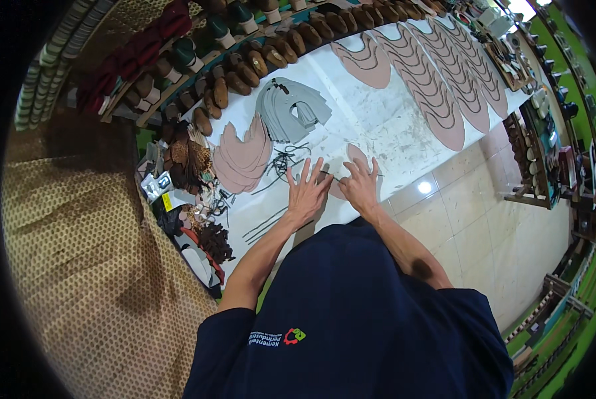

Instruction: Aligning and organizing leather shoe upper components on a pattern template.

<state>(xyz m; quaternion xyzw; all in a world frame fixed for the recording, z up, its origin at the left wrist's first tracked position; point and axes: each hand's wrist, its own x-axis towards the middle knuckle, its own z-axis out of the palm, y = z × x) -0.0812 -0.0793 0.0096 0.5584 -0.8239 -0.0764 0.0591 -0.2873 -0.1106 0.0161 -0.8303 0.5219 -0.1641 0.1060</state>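
My left hand (304,197) rests low over the white tabletop with its fingers spread, its thumb side by a thin dark strip (330,175). Opposite it, my right hand (359,189) has its thumb and forefinger bent together at the strip, its other fingers apart. Beneath the hands lies a curved pinkish-brown shoe-upper piece (357,154), mostly covered by them. A tangle of dark strips (284,161) sits just beyond my left hand. Several straight dark strips (264,225) lie left of my left wrist.
Stacked pinkish pieces (241,159) and fanned grey pieces (288,110) lie on the white table (394,120). Rows of curved pieces (431,86) cover its far right. Brown shoe lasts (254,63) line the back edge. Scraps (211,243) clutter the left end; tiled floor (477,219) is at right.
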